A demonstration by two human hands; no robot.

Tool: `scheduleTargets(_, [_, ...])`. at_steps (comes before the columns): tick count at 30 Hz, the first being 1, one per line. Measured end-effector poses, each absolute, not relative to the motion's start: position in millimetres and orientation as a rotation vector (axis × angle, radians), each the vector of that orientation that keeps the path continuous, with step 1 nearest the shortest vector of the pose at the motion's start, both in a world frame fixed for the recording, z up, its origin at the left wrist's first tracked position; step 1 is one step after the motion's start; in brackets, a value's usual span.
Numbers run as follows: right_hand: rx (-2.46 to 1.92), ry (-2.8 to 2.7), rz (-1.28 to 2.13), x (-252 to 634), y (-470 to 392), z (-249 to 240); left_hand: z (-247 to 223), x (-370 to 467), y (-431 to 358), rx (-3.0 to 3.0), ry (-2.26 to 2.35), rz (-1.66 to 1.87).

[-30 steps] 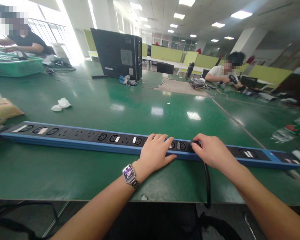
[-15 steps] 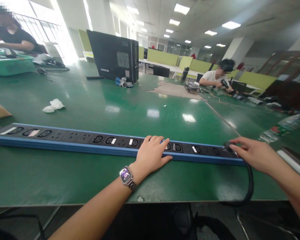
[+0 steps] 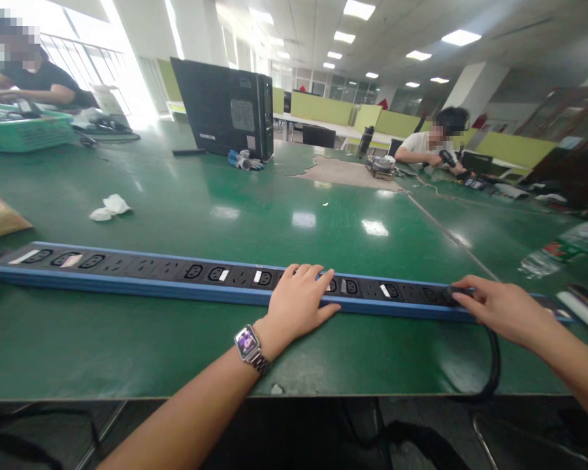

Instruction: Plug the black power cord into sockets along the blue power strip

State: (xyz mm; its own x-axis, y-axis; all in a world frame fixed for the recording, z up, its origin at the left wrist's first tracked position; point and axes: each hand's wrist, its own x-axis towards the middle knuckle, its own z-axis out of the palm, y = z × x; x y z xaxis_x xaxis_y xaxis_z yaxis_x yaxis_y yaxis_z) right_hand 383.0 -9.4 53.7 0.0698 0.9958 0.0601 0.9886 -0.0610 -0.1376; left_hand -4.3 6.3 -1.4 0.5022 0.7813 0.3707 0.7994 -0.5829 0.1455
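Note:
A long blue power strip (image 3: 235, 295) with black sockets and small white labels lies across the green table. My left hand (image 3: 298, 295), with a watch on its wrist, spans the strip right of its middle. Its fingers reach over the far edge and its thumb lies along the near side, clasping the strip. Near the right end, my right hand (image 3: 494, 303) pinches a black plug (image 3: 458, 292) down at a socket. How deep the plug sits is hidden by the fingers. From it a black cable (image 3: 494, 359) loops down toward the table's front edge.
A black computer case (image 3: 225, 108) stands behind, with gloves (image 3: 245, 160) beside it. White tissue (image 3: 112, 207) and a green basket (image 3: 34, 134) lie left. At right are a plastic bottle (image 3: 563, 248) and a dark-and-white flat object (image 3: 583, 310). Two people sit across the table.
My right hand has lowered the plug from a tilt above the strip down onto a socket. My left hand stays in place on the strip. The view has shifted slightly.

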Motion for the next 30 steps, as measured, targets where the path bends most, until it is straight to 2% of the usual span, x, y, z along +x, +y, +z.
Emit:
scheduleTargets(4, [-2.210,-1.921,-0.033,367,-16,70,0,-3,5,-2.704,-1.429,-0.693])
scheduleTargets(7, [-2.056,-1.776,-0.175,313,-30,81,6,11,-4,-2.725,-1.418,-0.925])
scheduleTargets(10, [-1.670,-2.102,0.444,239,-47,79,13,20,-16,-2.785,-1.193,-1.138])
scheduleTargets(12, [-1.455,-2.010,0.667,209,-53,70,16,7,-21,-2.750,-1.088,-1.240])
scheduleTargets(13, [-1.403,-1.900,0.667,204,-53,63,16,-7,-22,-2.670,-1.127,-1.316])
scheduleTargets(17, [-1.519,-1.598,0.173,232,-36,18,6,-91,-18,-2.204,-1.557,-1.519])
scheduleTargets(21, [-1.478,-1.759,-0.265,262,-16,-28,-7,-148,-14,-2.260,-1.758,-1.439])
scheduleTargets(24, [-1.394,-1.799,-0.393,263,-13,-42,-5,-157,-11,-2.409,-1.751,-1.319])
scheduleTargets(30, [-1.395,-1.807,-0.427,259,-15,-40,10,-159,-2,-2.641,-1.671,-1.198])
